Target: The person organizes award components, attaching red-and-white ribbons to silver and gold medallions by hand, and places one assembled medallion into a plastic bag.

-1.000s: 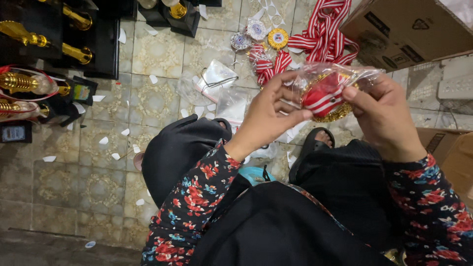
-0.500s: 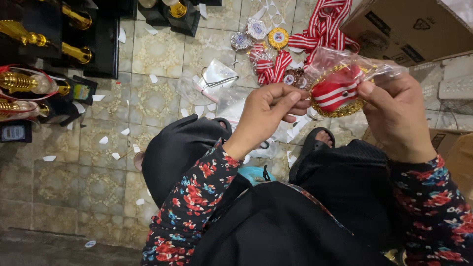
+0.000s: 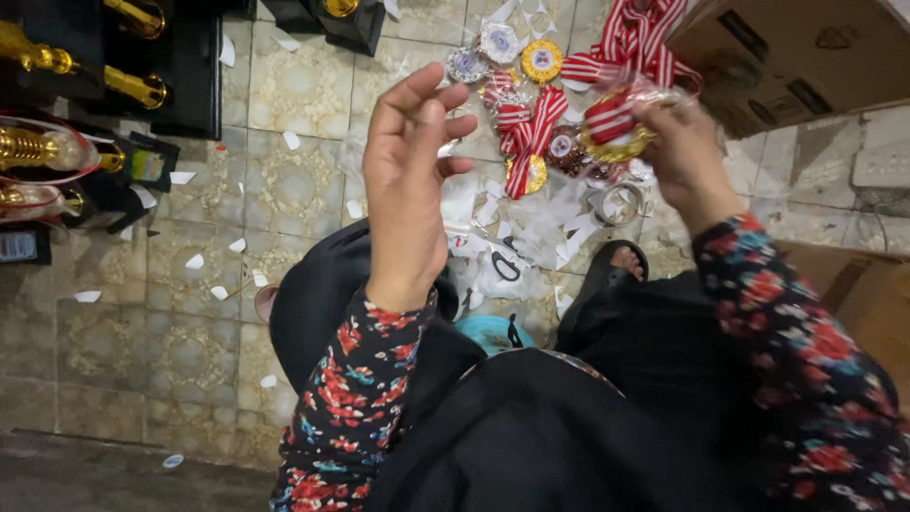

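Gold-coloured trophies on black bases [image 3: 57, 104] are standing and lying at the far left of the tiled floor [image 3: 284, 180], with white paper scraps [image 3: 194, 262] lying scattered between them and the person's knees. Next, near centre, the left hand [image 3: 409, 156] is hovering raised with fingers spread and loose, grasping nothing, well apart from the packet. Below it, torn clear wrappers [image 3: 493, 265] are piling up just beyond the knees. Further right, loose medals with red-and-white ribbons [image 3: 531, 123] are lying in a heap on the tiles. Above that heap, the right hand [image 3: 678, 156] is pinching a medal in a clear plastic packet [image 3: 616, 128], gold disc and striped ribbon showing through the film. At the far right, a brown cardboard box [image 3: 796, 57] is resting on the floor. Risks, as judged: with only one hand gripping, the slick film is likely to slip and the medal could be dropping onto the hard tiles or tangling in the ribbons below; a sharp tug could be tearing the packet unevenly; the scattered scraps could be hiding small pieces.
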